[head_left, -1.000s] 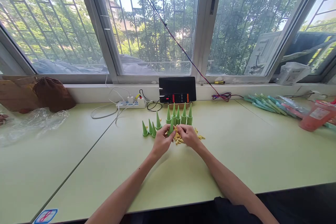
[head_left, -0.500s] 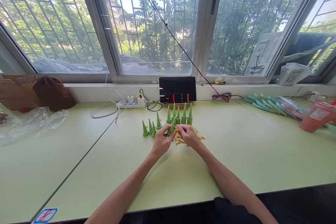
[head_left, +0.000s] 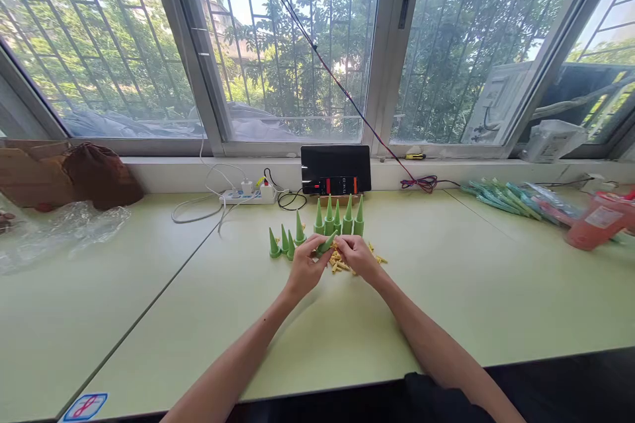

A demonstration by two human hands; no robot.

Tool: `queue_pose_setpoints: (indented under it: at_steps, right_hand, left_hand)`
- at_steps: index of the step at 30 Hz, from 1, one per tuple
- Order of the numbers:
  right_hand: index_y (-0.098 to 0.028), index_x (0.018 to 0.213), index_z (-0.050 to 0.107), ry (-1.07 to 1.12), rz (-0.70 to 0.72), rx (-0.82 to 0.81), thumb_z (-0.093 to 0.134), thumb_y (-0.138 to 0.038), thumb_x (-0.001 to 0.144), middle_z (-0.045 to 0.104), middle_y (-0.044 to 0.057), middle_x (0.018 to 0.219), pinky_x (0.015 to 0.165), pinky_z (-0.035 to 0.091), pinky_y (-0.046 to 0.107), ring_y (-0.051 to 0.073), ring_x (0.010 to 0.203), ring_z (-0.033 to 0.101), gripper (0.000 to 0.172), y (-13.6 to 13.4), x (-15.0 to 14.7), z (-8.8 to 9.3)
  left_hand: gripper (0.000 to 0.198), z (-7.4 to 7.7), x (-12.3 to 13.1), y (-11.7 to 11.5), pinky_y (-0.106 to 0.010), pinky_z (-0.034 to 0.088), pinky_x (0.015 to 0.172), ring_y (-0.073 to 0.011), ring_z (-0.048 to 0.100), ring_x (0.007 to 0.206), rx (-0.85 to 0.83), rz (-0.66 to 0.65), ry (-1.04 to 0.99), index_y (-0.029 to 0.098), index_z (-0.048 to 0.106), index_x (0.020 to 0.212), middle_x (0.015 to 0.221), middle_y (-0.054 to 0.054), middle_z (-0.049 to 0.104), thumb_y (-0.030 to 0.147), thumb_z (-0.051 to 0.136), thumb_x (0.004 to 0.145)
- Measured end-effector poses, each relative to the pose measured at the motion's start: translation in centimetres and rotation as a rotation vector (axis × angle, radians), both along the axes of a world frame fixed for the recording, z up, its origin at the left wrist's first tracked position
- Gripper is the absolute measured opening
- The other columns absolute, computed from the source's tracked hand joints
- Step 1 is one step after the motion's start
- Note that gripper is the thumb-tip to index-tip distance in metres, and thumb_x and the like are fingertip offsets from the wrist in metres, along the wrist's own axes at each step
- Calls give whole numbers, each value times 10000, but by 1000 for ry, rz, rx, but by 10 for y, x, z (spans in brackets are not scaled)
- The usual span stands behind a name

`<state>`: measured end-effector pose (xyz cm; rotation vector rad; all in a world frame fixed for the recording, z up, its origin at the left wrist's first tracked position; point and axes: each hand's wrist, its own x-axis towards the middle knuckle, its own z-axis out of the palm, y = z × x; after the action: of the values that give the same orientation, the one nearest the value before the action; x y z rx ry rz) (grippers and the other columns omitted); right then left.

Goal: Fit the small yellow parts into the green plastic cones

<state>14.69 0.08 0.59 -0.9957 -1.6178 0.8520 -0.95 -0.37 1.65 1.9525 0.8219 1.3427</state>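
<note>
My left hand (head_left: 307, 266) is closed round a green cone (head_left: 326, 243), whose tip leans right toward the other hand. Close beside that tip, my right hand (head_left: 358, 256) is pinched; whatever sits between its fingertips is too small and hidden to make out. Below both hands lies a loose pile of small yellow pieces (head_left: 340, 266). Behind them stands a group of taller green cones (head_left: 358, 223), upright. Several shorter green cones (head_left: 274, 248) stand to the left of my left hand.
A black tablet (head_left: 335, 162) leans at the back against the sill, with a lit phone-like display before it. A power strip (head_left: 248, 196) with white cables lies left of it. Packaged green strips (head_left: 510, 198) and a red cup (head_left: 598, 221) are at the right, a brown bag (head_left: 102, 178) at the left.
The green cone in my left hand has tipped over to the right, from nearly upright to a strong slant. Both hands stay in about the same place.
</note>
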Motion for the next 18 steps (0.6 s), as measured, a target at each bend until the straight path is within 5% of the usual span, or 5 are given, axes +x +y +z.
queue_pose_setpoints:
  at_steps: [18]
  right_hand:
    - [-195, 576, 387, 31, 26, -19, 445, -460, 900, 320, -53, 496, 444, 210, 243, 89, 451, 293, 423, -2, 1, 3]
  left_hand:
    - [167, -2, -1, 2, -215, 559, 593, -155, 608, 812, -9, -20, -67, 202, 735, 936, 953, -65, 635, 281, 634, 828]
